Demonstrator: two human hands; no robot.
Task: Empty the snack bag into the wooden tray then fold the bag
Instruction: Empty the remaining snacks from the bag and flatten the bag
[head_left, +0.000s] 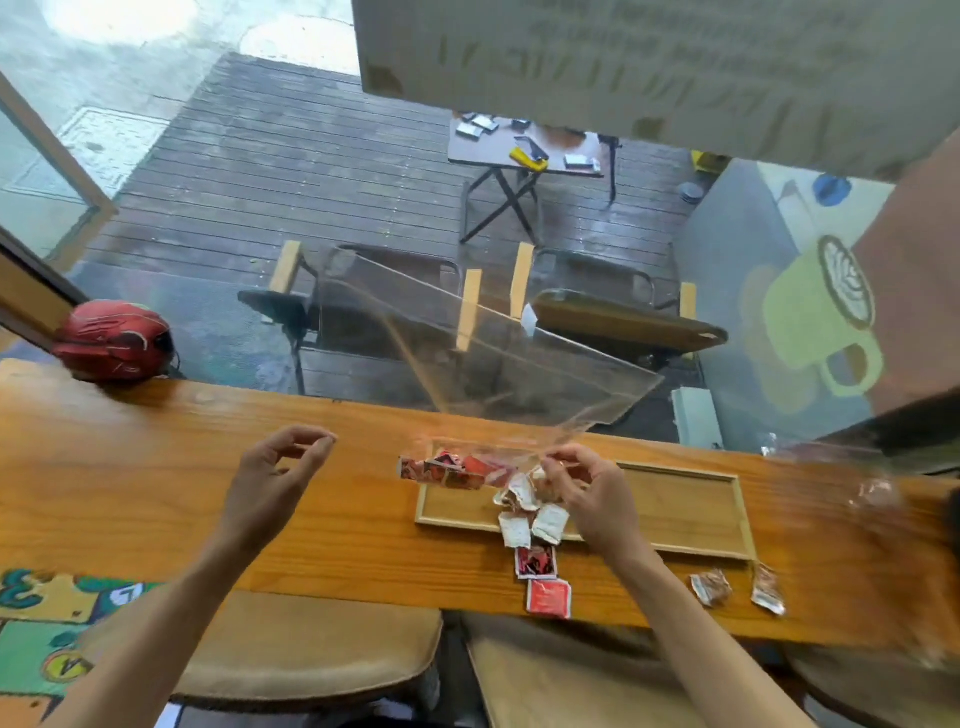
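Observation:
A clear plastic snack bag is held up, tilted, over the left end of the wooden tray. My right hand pinches its lower edge above the tray. Several red and white snack packets sit in the bag's low end and spill onto the tray. More packets lie across the tray's front rim, and two red ones rest on the counter in front. My left hand hovers left of the bag with curled fingers apart, holding nothing.
The long wooden counter runs across the view against a window. A red helmet sits at its far left. Two crumpled packets lie near the front edge at right. Cushioned stools stand below.

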